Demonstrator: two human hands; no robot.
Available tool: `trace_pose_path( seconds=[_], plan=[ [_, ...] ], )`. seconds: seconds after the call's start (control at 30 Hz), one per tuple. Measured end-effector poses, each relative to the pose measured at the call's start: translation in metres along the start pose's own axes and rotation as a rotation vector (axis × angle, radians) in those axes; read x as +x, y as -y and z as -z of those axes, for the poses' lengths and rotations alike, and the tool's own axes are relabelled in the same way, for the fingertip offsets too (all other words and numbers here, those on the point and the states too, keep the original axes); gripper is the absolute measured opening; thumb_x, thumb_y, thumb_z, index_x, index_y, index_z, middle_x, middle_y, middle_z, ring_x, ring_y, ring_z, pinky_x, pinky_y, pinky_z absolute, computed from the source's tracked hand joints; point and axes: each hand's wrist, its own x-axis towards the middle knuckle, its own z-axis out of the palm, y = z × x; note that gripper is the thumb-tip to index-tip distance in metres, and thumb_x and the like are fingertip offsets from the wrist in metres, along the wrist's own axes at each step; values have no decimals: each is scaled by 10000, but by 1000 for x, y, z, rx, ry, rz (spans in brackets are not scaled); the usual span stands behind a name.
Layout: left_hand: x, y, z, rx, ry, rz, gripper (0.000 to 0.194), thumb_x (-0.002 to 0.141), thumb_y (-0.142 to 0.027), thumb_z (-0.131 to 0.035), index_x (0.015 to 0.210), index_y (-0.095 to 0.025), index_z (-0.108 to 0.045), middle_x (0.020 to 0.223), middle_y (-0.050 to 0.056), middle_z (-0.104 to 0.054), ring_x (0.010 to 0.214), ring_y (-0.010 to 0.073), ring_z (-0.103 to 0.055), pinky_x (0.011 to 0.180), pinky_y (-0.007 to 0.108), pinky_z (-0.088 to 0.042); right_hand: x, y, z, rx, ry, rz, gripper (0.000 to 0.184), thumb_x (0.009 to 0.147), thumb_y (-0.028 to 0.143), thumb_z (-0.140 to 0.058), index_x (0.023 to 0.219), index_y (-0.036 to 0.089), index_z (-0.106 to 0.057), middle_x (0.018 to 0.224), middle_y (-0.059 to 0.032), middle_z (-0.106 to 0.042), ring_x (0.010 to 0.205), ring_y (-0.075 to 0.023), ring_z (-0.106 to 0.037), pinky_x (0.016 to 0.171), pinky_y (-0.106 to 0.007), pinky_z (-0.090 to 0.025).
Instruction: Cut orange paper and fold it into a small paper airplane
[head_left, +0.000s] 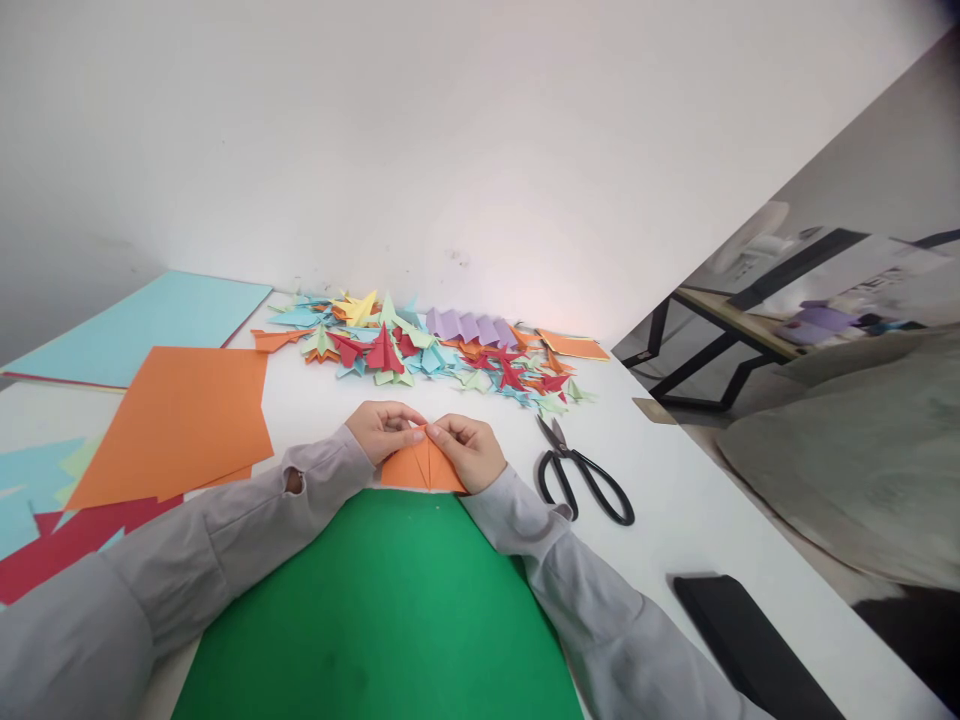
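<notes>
A small orange folded paper [421, 468] lies on the white table [697, 500] at the far edge of a large green sheet [382, 620]. My left hand [384, 430] pinches its upper left edge with curled fingers. My right hand [471, 450] presses and pinches its upper right edge. The two hands meet at the paper's top point. Grey sleeves cover both my arms.
A heap of folded paper shapes [435, 355] in several colours lies beyond my hands. Black scissors [581, 475] lie right of my right hand. Orange sheets [176, 420], a light blue sheet [150, 325] and red paper [67, 545] lie left. A black flat object [750, 645] sits near right.
</notes>
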Motion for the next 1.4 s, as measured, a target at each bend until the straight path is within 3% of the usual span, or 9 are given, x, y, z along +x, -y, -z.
trace_pose_path(
  seconds=[0.3, 0.5, 0.7, 1.0, 1.23, 1.4],
  plan=[
    [1, 5, 1, -18, 43, 24, 420, 414, -343, -785, 696, -92, -602, 401, -79, -462, 363, 22, -351, 380, 157, -235, -1, 0, -1, -43, -2, 33, 352, 639, 508, -613, 571, 164, -579, 487, 33, -481, 485, -92, -366, 477, -232, -285],
    [0, 0, 1, -67, 36, 16, 450, 455, -363, -771, 780, -96, -609, 425, -81, -476, 368, 23, -367, 384, 157, -242, -1, 0, -1, 61, -34, -47, 412, 631, 556, -606, 526, 165, -526, 470, 50, -426, 462, -75, -326, 447, -221, -252],
    [2, 2, 2, -77, -24, -45, 426, 459, -385, -770, 739, -101, -620, 429, -89, -418, 400, 19, -347, 416, 159, -252, -1, -1, -3, 129, -48, -69, 382, 587, 542, -653, 602, 167, -581, 499, 40, -495, 470, -81, -382, 457, -221, -286],
    [-1, 0, 1, -14, 13, -59, 414, 515, -341, -727, 824, -93, -607, 434, -96, -416, 376, 20, -329, 387, 165, -216, -2, 4, -4, 117, -58, -89, 396, 517, 552, -686, 561, 168, -598, 452, 37, -517, 429, -79, -390, 422, -220, -287],
    [-4, -5, -3, 76, 60, -36, 603, 433, -261, -768, 966, -96, -540, 484, -89, -523, 420, 47, -431, 441, 182, -326, 0, 1, -4, 128, -148, -105, 407, 510, 525, -704, 485, 173, -502, 422, 53, -453, 409, -64, -346, 397, -208, -256],
    [-5, -5, -3, 14, 54, 22, 512, 454, -292, -766, 888, -117, -558, 476, -84, -530, 465, 76, -504, 481, 197, -375, 0, -1, -5, 107, -156, -71, 411, 545, 544, -674, 509, 176, -493, 431, 56, -444, 414, -63, -326, 400, -207, -246]
  ],
)
